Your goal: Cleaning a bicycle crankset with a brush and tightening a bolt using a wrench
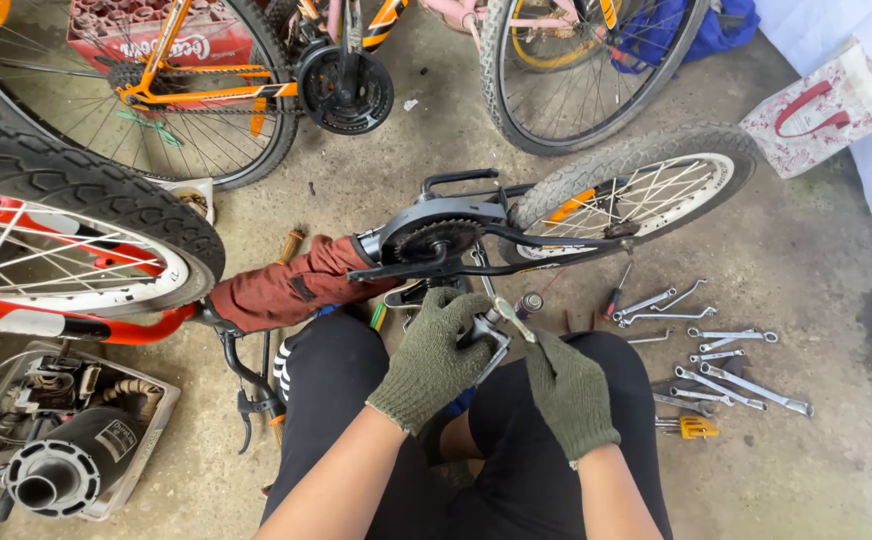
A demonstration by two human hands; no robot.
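A red crate (156, 35) at the top left held bottles, cut off by the frame's edge; a shallow tray (151, 430) at the lower left carried a dark engine part (56, 470). The pedal (486, 335), grey metal and largely hidden, sat below the small bike's chainguard (426, 215). The left hand (436, 355), gloved, had fingers clamped round it; the right hand (566, 390) gripped a wrench (514, 318) at it.

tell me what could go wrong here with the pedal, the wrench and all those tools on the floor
The left hand grips the pedal while the right hand works a wrench on it; a slip could drive gloved knuckles into the chainring just above. The spanners lie loose beside the knee, easy to kneel on or scatter.
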